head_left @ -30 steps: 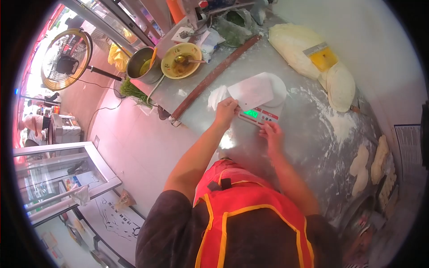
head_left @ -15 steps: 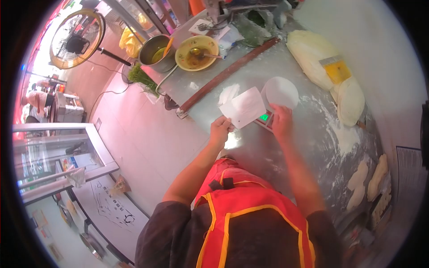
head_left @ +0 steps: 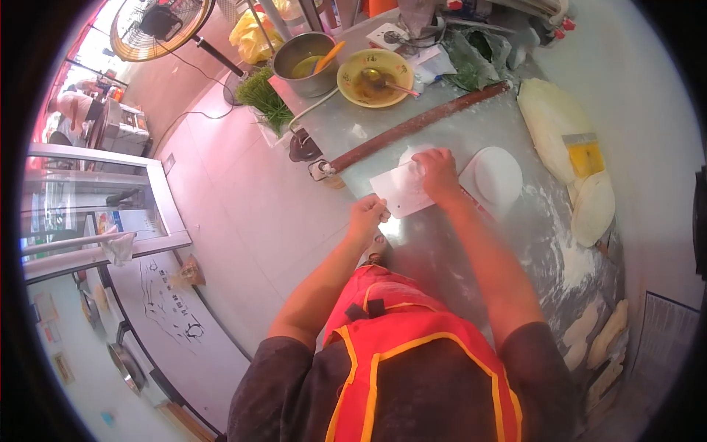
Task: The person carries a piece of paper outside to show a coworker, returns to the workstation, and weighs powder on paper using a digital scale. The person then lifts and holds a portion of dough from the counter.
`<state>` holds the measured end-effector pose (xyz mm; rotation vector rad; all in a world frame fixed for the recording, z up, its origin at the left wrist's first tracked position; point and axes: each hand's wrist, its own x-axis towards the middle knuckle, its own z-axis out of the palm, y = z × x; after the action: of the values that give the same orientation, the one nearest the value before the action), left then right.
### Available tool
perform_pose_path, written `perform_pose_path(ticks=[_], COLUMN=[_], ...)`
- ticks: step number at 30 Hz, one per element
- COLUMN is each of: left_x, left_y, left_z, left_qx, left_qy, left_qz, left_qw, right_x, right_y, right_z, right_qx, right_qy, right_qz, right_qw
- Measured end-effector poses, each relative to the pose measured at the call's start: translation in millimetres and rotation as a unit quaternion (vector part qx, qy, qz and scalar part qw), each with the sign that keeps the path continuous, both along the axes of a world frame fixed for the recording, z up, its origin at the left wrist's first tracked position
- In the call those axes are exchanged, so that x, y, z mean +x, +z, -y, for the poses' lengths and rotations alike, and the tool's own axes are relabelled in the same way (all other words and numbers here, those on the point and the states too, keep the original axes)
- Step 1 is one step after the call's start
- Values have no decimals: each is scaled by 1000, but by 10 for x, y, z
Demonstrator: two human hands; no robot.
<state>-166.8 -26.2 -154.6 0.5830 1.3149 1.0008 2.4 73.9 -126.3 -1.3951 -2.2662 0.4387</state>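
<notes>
My left hand (head_left: 368, 214) pinches the near left corner of a white flat dough scraper (head_left: 394, 193), a rectangular sheet with a small hole near its edge. My right hand (head_left: 440, 175) reaches over the scraper's far right side with fingers curled down at a small heap of white flour (head_left: 412, 153). What those fingers hold, if anything, is hidden. Just right of that hand, a round white plate (head_left: 496, 177) rests on the scale (head_left: 477, 202), which my right wrist mostly covers.
A long brown rolling pin (head_left: 420, 127) lies across the metal table beyond my hands. Behind it stand a yellow bowl (head_left: 353, 90) and a metal pot (head_left: 286, 65). Dough (head_left: 543, 121) with a yellow-handled scraper (head_left: 586, 156) lies at right, beside scattered flour (head_left: 578, 265).
My right hand has moved left from the scale and plate to the scraper and flour. The scraper sits lower and flatter in my left hand. The camera view has shifted.
</notes>
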Motion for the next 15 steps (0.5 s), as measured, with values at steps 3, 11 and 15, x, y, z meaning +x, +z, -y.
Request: perform_pose_path(ticks=[3, 11, 15], left_x=[2, 10, 37], left_y=[12, -88, -34], left_z=[-14, -49, -111], left_qx=[3, 4, 31], left_qy=[-1, -23, -28], left_qz=[0, 14, -45], left_qw=[1000, 1000, 998], right_x=[-2, 145, 459], right_y=[104, 16, 180], right_z=[37, -26, 203], right_qx=[-15, 66, 40], right_qy=[35, -75, -147], right_qz=[3, -55, -78], right_qw=[999, 994, 985])
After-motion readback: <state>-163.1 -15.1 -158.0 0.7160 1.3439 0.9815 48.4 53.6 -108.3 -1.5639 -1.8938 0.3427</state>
